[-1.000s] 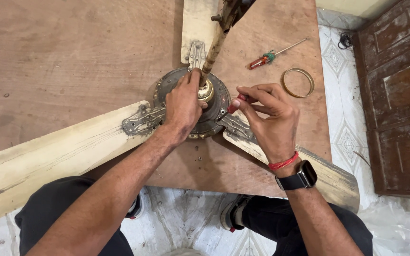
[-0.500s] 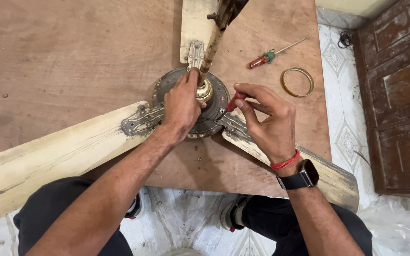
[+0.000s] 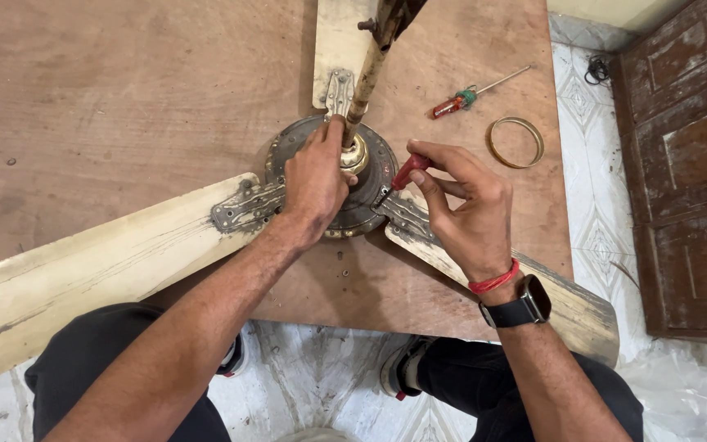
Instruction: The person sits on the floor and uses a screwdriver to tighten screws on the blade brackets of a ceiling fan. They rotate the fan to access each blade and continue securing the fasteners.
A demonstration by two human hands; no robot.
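Note:
An old ceiling fan lies on a brown plywood board (image 3: 124, 98). Its dark round motor housing (image 3: 374, 196) has cream blades (image 3: 108, 254) fixed on by metal brackets, and a brass rod (image 3: 367, 78) rises from the centre. My left hand (image 3: 314, 184) lies flat on top of the housing, fingers by the brass collar. My right hand (image 3: 464, 209) pinches a red-handled screwdriver (image 3: 409, 170), whose tip is set at the bracket (image 3: 403, 214) of the right blade.
A second screwdriver (image 3: 460, 100) with a red and green handle and a brass ring (image 3: 515, 142) lie on the board at the right. A small screw (image 3: 339, 256) lies below the housing. Dark wooden panels (image 3: 681, 164) stand at the right. My knees are at the board's near edge.
My right hand has shifted slightly on the red screwdriver at the bracket, fingers turning. My left hand stays on the housing.

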